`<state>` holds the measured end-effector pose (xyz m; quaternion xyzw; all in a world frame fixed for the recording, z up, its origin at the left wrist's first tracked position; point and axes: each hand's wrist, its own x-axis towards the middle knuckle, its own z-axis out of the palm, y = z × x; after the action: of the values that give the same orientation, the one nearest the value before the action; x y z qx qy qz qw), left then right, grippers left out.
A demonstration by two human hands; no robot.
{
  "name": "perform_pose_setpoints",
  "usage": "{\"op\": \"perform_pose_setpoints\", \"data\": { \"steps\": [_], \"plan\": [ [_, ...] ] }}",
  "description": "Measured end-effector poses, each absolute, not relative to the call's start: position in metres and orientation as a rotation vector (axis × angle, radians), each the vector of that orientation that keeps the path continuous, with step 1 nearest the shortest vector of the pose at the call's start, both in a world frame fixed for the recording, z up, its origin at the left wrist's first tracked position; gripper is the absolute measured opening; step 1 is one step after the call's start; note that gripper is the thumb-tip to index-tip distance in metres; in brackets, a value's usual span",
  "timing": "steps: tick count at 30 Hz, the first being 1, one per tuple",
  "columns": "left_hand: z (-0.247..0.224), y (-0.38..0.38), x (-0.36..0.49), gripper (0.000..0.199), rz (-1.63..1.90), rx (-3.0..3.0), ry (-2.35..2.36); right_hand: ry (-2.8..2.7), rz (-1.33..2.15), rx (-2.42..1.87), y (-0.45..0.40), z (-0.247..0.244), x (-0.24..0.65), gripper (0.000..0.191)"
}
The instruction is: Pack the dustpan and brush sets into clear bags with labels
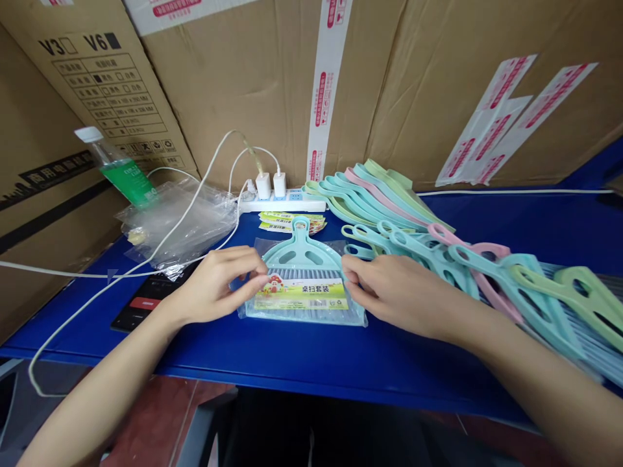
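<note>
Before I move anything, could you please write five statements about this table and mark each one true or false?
1. The bagged dustpan set lies between the left hand and the right hand. True.
2. The bottle has a red label. False: the label on the bottle is green.
3. The phone is beside the right hand. False: the phone is nearer the left hand.
4. Two white chargers are in the power strip. True.
5. The stacked dustpans are all pink. False: the stacked dustpans include blue and green ones.
</note>
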<state>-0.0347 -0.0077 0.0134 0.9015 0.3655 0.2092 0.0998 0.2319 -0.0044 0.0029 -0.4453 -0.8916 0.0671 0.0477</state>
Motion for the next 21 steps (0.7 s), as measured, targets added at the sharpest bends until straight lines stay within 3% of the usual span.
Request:
{"op": "perform_pose_setpoints", "data": {
  "steps": [9,14,21],
  "plan": [
    [0.002,-0.007,-0.035,0.012,0.393,2.558,0.955,-2.705,0.39,-0.83,-0.006,-0.005,0.224,0.018],
    [-0.001,-0.003,-0.037,0.012,0.43,2.541,1.014,-2.69,0.574,-0.874,-0.003,-0.009,0.22,0.021],
    [-0.008,-0.002,-0.033,0.012,0.367,2.621,1.105,-2.607,0.572,-1.059,-0.005,-0.014,0.213,0.028]
  ]
}}
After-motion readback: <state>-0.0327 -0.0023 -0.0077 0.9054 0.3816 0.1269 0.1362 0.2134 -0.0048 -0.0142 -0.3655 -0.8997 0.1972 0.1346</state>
